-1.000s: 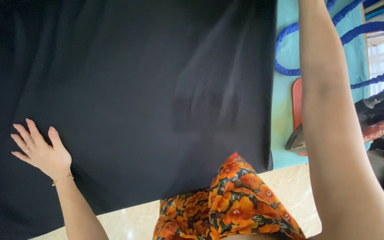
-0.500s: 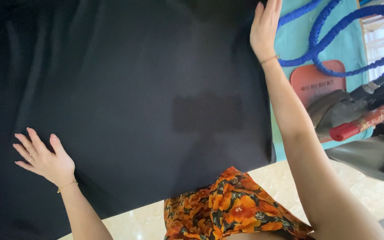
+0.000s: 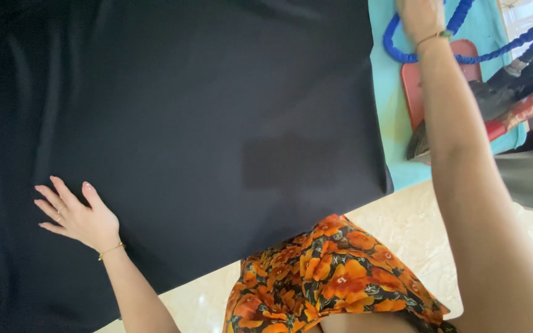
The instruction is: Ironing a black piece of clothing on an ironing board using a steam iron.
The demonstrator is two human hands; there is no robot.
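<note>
A large black cloth (image 3: 205, 123) lies spread flat and fills most of the view. My left hand (image 3: 78, 216) rests palm down on it near its lower left part, fingers spread. My right arm stretches up along the cloth's right edge; my right hand (image 3: 417, 18) is at the top of the view, mostly cut off by the frame, above the turquoise surface (image 3: 384, 117) and close to a blue coiled cord (image 3: 427, 55). Its fingers are out of sight.
A red iron rest (image 3: 411, 86) lies on the turquoise surface beside the cloth. A dark iron with a red part (image 3: 513, 105) sits at the right. My orange flowered garment (image 3: 334, 277) and a pale tiled floor (image 3: 402, 228) show below.
My right hand has moved from the cloth's upper right corner further right and up toward the blue cord. My left hand has stayed flat in the same place.
</note>
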